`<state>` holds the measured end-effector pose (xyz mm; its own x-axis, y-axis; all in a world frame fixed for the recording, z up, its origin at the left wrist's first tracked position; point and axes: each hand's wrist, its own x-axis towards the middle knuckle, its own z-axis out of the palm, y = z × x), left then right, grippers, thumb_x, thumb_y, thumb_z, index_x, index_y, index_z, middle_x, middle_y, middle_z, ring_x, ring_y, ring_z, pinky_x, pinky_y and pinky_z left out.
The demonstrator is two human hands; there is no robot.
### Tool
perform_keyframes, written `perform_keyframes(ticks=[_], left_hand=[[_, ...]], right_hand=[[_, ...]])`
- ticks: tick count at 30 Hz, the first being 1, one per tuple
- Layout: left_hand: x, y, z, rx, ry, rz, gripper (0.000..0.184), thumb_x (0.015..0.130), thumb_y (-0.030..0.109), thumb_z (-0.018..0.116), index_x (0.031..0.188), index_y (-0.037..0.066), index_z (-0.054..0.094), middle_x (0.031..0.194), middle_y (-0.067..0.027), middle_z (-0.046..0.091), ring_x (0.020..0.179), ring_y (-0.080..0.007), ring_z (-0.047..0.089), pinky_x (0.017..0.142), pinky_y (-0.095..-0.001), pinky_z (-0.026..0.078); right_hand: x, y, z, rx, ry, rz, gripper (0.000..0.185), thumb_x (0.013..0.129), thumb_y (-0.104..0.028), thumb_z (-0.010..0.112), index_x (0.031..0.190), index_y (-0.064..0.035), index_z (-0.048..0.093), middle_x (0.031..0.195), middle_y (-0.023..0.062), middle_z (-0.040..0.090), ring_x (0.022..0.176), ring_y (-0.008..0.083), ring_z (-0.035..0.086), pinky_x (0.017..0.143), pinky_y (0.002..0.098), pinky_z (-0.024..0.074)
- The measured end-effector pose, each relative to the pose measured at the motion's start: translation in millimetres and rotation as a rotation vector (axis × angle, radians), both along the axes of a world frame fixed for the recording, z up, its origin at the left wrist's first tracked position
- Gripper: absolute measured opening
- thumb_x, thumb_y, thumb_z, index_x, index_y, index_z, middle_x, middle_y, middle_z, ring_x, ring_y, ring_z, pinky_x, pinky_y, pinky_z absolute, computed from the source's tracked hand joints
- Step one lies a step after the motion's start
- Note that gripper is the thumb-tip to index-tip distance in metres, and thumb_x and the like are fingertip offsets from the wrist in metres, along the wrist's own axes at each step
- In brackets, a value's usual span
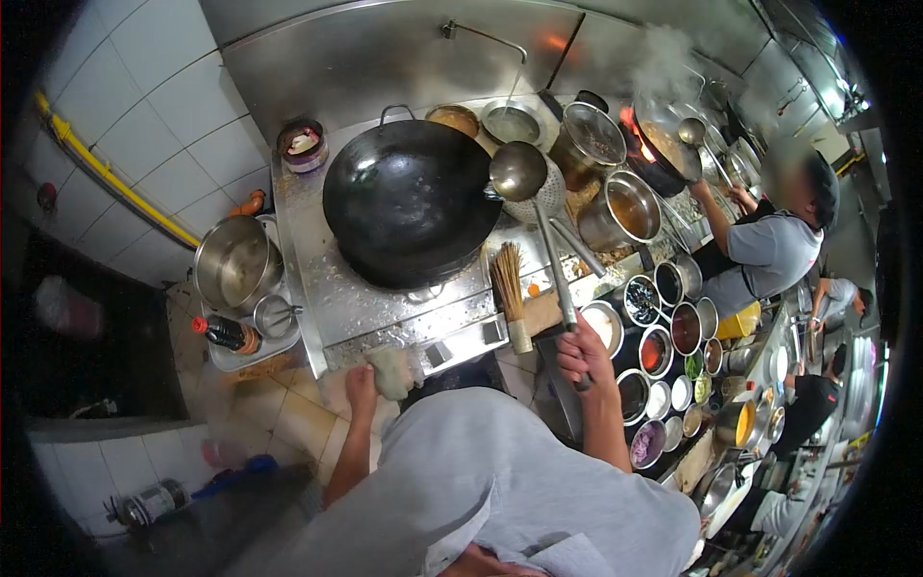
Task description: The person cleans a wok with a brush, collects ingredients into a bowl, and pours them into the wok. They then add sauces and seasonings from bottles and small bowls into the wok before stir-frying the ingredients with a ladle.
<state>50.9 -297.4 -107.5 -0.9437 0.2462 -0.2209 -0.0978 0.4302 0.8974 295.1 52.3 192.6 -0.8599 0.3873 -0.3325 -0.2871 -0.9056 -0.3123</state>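
My right hand point(586, 352) is wrapped round the long handle of a metal ladle point(519, 171). The ladle's bowl is up beside the wok's right rim, in front of a perforated strainer point(543, 188). A folded greyish cloth point(389, 373) is gripped in my left hand point(362, 392), close to the stove's front edge. The large black wok point(411, 202) sits on the stove and looks bare inside, with a shiny surface. Between the wok and my right hand, a bamboo brush point(510, 288) stands with its bristles upward.
A tap point(524, 60) runs water into a pan point(512, 123) behind. Metal pots point(620, 207) and several seasoning bowls point(656, 350) crowd the right side. Farther right, a co-worker point(769, 245) handles a flaming wok point(659, 144). At left are a steel pot point(237, 266) and a sauce bottle point(226, 334).
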Motion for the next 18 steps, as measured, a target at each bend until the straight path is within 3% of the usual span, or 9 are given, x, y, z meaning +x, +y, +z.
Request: perform_keyframes(ticks=[2,4,8,10,11,12,14,15,18], left_hand=[[-3,-4,-14,0.114,-0.105,0.023,0.036,0.096,0.035,0.062,0.096,0.000,0.060,0.088,-0.0107,0.061,0.081,-0.0205,0.058,0.074,-0.0367,0.048],[-4,-7,-3,0.108,-0.123,0.029,0.035,0.095,0.035,0.063,0.096,0.000,0.060,0.088,-0.0100,0.061,0.082,-0.0194,0.058,0.074,-0.0358,0.048],[-2,-15,8,0.154,-0.238,0.080,0.033,0.095,0.034,0.065,0.098,0.002,0.059,0.090,-0.0087,0.061,0.084,-0.0177,0.058,0.075,-0.0345,0.049],[-2,-18,-13,0.116,-0.216,0.105,0.030,0.095,0.030,0.065,0.100,0.001,0.058,0.091,-0.0092,0.061,0.084,-0.0188,0.059,0.076,-0.0361,0.049],[-3,-20,-18,0.073,-0.141,0.064,0.029,0.095,0.028,0.065,0.101,0.001,0.058,0.092,-0.0100,0.061,0.083,-0.0204,0.059,0.077,-0.0366,0.049],[-3,-24,-21,0.027,-0.065,0.023,0.028,0.095,0.027,0.065,0.102,0.001,0.058,0.092,-0.0108,0.062,0.083,-0.0221,0.059,0.077,-0.0370,0.049],[-3,-23,1,-0.028,-0.001,-0.001,0.026,0.094,0.024,0.065,0.102,0.001,0.058,0.093,-0.0117,0.062,0.084,-0.0237,0.060,0.078,-0.0377,0.049],[-2,-24,14,-0.080,0.068,-0.018,0.025,0.093,0.022,0.065,0.103,0.001,0.059,0.093,-0.0126,0.062,0.086,-0.0253,0.061,0.080,-0.0383,0.049],[-6,-23,36,-0.027,0.176,0.001,0.019,0.091,0.015,0.064,0.101,0.000,0.059,0.095,-0.0144,0.063,0.088,-0.0263,0.062,0.081,-0.0382,0.049]], right_hand=[[-32,-9,4,0.532,-0.516,0.121,0.071,0.092,0.000,0.045,0.157,-0.0218,0.025,0.064,-0.0019,0.041,0.041,0.0064,0.037,0.036,0.0234,0.0394],[-41,-11,-24,0.572,-0.550,0.079,0.077,0.089,0.002,0.046,0.158,-0.0216,0.022,0.065,-0.0001,0.044,0.041,0.0083,0.039,0.037,0.0255,0.0408],[-47,-10,-82,0.898,-0.752,-0.042,0.075,0.088,-0.001,0.048,0.157,-0.0169,0.025,0.062,0.0011,0.047,0.041,0.0111,0.043,0.036,0.0269,0.0411],[-42,-1,-121,1.221,-1.033,-0.046,0.074,0.088,-0.001,0.048,0.157,-0.0174,0.026,0.063,0.0012,0.048,0.042,0.0109,0.045,0.037,0.0279,0.0427],[-25,22,-177,1.442,-1.107,-0.035,0.074,0.088,-0.005,0.049,0.157,-0.0183,0.024,0.068,0.0088,0.059,0.049,0.0220,0.056,0.047,0.0371,0.0509],[-20,24,-188,1.436,-1.117,-0.041,0.074,0.088,-0.005,0.049,0.157,-0.0183,0.024,0.068,0.0088,0.059,0.049,0.0220,0.056,0.047,0.0371,0.0509],[-15,25,-196,1.719,-1.362,0.046,0.075,0.088,-0.010,0.051,0.157,-0.0195,0.023,0.078,0.0197,0.067,0.064,0.0379,0.065,0.064,0.0460,0.0548],[-14,26,-193,1.598,-1.430,0.199,0.076,0.088,-0.013,0.053,0.157,-0.0156,0.021,0.098,0.0301,0.067,0.091,0.0487,0.065,0.084,0.0509,0.0506],[6,46,-255,1.646,-1.256,0.131,0.075,0.088,-0.013,0.053,0.156,-0.0124,0.021,0.110,0.0333,0.063,0.104,0.0478,0.062,0.089,0.0511,0.0483]])
